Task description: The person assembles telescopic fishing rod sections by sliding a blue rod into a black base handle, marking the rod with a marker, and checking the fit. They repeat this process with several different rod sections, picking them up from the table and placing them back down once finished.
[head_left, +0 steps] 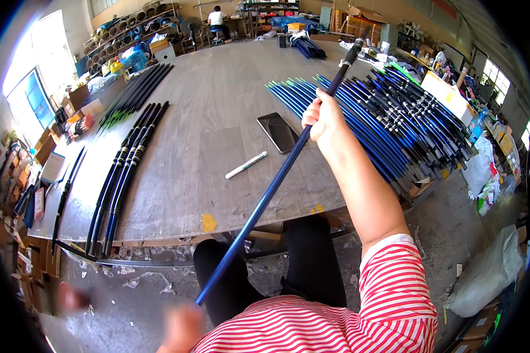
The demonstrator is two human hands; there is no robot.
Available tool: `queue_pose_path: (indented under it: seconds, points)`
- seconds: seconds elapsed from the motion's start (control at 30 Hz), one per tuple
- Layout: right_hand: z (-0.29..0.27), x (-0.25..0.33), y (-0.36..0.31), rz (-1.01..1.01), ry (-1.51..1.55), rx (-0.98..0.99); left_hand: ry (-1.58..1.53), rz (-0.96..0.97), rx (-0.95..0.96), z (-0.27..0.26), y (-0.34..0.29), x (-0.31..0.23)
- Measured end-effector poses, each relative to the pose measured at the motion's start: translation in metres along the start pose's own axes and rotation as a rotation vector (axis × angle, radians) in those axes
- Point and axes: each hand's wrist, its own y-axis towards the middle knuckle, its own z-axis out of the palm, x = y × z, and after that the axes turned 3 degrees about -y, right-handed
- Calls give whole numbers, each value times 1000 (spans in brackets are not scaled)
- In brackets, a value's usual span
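A long blue fishing rod (259, 210) slants across my front, from its dark handle section (351, 56) over the far side of the table down to my lap. My right hand (325, 117) is closed around the rod, below the dark section. At the rod's near end is my left hand (184, 326), so blurred that its fingers and its grip cannot be made out. On the table beside the rod lie a black phone (278, 133) and a white marker pen (246, 165).
Many blue and black rods (388, 117) lie heaped on the table's right. More dark rods (129, 170) and a green-tipped bundle (136, 94) lie left. The table (206, 117) has a curved-looking near edge before my knees. A person (217, 22) sits far back; a plastic bag (487, 282) stands right.
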Motion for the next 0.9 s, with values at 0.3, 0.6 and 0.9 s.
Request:
queue_pose_path:
  seconds: [0.3,0.6,0.9]
  points:
    - [23,-62,19,271,91,437,-1278,-550,622,2,-23,63]
    - [66,-146,44,-122,-1297,521,-95,-147,-327,-40,-65,119]
    - [-3,-122,26,-630,-1774,993,287,-205,-321,-88,-57,112]
